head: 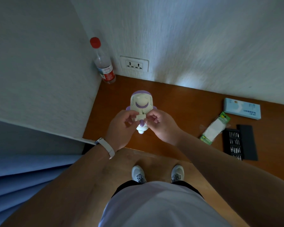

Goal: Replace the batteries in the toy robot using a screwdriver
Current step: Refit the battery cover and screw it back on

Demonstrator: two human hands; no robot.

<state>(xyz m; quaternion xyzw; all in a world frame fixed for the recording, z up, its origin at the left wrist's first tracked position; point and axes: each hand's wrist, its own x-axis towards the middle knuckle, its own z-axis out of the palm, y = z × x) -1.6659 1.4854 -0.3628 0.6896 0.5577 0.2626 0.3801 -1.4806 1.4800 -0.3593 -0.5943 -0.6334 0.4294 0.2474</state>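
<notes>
The left hand [121, 126] and right hand [161, 126] each pinch the toy robot [142, 102] lightly at its lower body. With so slight a grip it could slip and strike the desk [179, 102] beneath it.

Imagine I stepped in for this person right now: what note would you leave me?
Left hand: fingers pinch the toy robot by its body.
Right hand: pinches it from the other side.
The toy is face up over the desk.
Battery pack and open screwdriver bit case lie on the desk to the right.
Done: nothing visible; no screwdriver in hand.
Left: find the battery cover, unscrew it, swap the batteries, close up.
</notes>
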